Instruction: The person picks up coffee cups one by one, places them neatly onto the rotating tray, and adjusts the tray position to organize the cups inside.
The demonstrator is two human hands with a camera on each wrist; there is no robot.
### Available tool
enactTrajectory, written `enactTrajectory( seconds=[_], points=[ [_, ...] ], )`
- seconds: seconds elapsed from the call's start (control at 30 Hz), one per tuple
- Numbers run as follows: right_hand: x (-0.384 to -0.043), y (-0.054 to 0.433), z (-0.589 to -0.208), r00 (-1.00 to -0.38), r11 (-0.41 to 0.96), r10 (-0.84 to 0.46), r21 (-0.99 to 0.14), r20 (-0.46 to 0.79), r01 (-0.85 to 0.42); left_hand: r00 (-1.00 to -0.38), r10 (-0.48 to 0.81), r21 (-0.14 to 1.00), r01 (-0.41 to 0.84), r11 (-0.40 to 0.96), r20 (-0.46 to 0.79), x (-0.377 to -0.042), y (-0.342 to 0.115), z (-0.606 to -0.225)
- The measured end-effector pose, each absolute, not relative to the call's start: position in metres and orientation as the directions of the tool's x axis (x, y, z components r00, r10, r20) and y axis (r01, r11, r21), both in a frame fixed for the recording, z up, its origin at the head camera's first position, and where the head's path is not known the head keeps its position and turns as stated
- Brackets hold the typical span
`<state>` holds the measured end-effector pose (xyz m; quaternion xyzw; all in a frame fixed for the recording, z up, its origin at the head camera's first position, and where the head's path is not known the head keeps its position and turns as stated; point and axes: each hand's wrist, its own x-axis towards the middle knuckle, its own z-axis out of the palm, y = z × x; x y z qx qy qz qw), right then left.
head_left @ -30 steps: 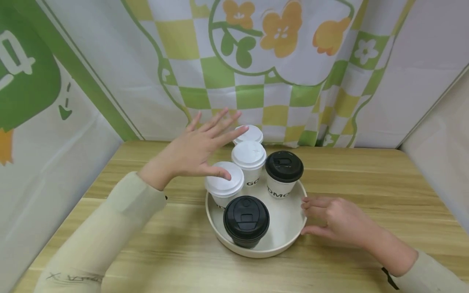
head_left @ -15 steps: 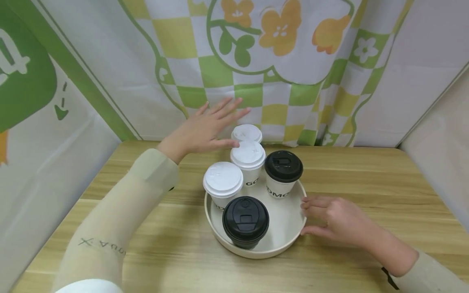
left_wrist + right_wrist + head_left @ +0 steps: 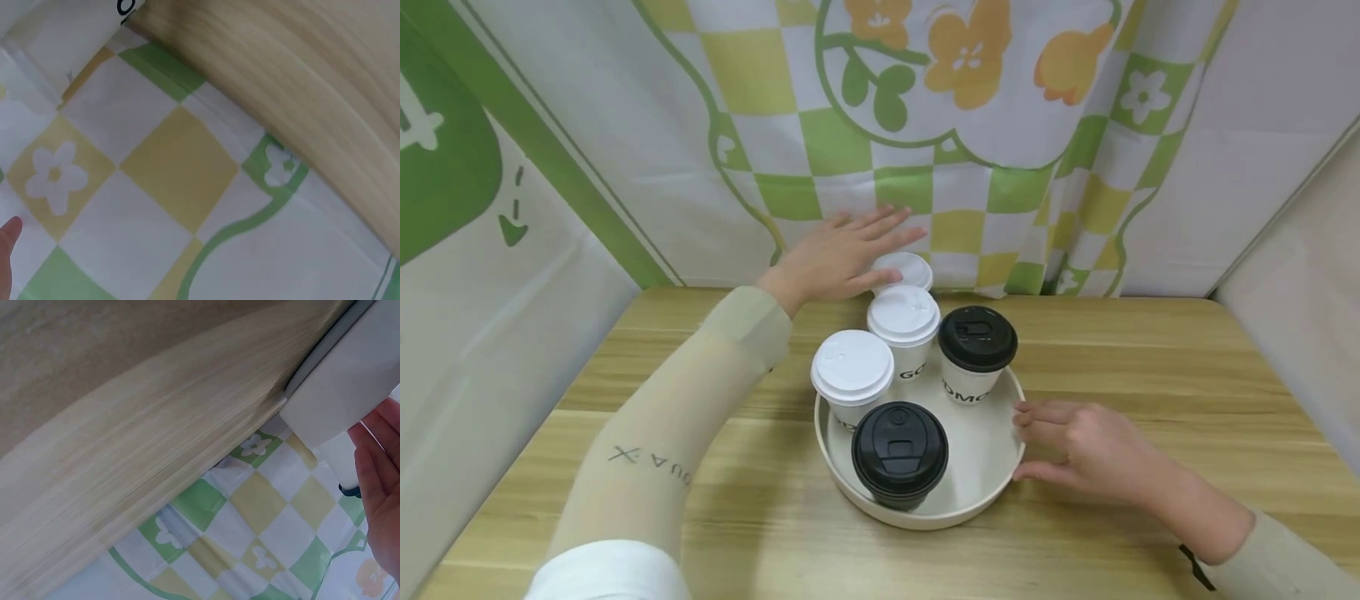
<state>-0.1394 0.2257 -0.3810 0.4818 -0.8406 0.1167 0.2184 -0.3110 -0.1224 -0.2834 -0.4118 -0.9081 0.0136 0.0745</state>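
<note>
Five fingers spread, my left hand (image 3: pixel 842 254) hovers at the rearmost white-lidded cup (image 3: pixel 906 271), its thumb over the lid; whether it touches is unclear. One fingertip (image 3: pixel 9 240) shows in the left wrist view, below a white cup (image 3: pixel 59 47). My right hand (image 3: pixel 1090 446) rests its fingertips and thumb against the outer right side of a round cream tray (image 3: pixel 992 492). The right wrist view shows those fingers nearly straight at the tray wall (image 3: pixel 344 381). In the tray stand two white-lidded cups, one in front (image 3: pixel 852 375) and one behind (image 3: pixel 904 321), and two black-lidded cups (image 3: pixel 900 454).
The wooden table (image 3: pixel 1112 350) carries everything. A checked cloth (image 3: pixel 902 192) with flowers hangs right behind its back edge, close to the rearmost cup. White cloth walls (image 3: pixel 527 333) rise on both sides.
My left hand has moved back and right, from above the front-left white lid to the rearmost cup. The right hand keeps its place at the tray, and the cups stay put.
</note>
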Motion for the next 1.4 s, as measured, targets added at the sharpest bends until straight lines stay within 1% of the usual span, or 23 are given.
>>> enactTrajectory(
  seconds=[0.1,0.2,0.33,0.57,0.8,0.93,1.13,1.4],
  points=[
    [-0.14,0.227,-0.381,-0.434,0.506,-0.76,0.021,0.483,-0.862,-0.646,0.754,-0.044,0.755,0.654,0.119,-0.316,-0.118,-0.287],
    [-0.139,0.228,-0.382,-0.423,0.501,-0.76,0.029,0.492,-0.865,-0.646,0.756,0.03,0.762,0.647,0.106,-0.32,-0.112,-0.291],
    [-0.139,0.228,-0.382,-0.412,0.491,-0.761,0.03,0.501,-0.871,-0.648,0.758,0.08,0.762,0.643,0.079,-0.326,-0.105,-0.296],
    [-0.139,0.228,-0.382,-0.4,0.479,-0.76,0.026,0.512,-0.877,-0.649,0.759,0.121,0.758,0.64,0.049,-0.333,-0.094,-0.298],
    [-0.138,0.228,-0.383,-0.405,0.488,-0.762,0.036,0.505,-0.872,-0.675,0.737,0.166,0.723,0.671,-0.04,-0.337,-0.087,-0.297],
    [-0.137,0.228,-0.383,-0.411,0.493,-0.76,0.035,0.503,-0.869,-0.684,0.728,0.2,0.707,0.679,-0.054,-0.34,-0.084,-0.297],
    [-0.137,0.229,-0.384,-0.413,0.493,-0.761,0.032,0.5,-0.87,-0.72,0.69,0.275,0.65,0.709,-0.076,-0.341,-0.083,-0.297],
    [-0.137,0.231,-0.383,-0.42,0.499,-0.759,0.029,0.498,-0.866,-0.709,0.701,0.276,0.66,0.698,-0.077,-0.341,-0.084,-0.3]
  ],
)
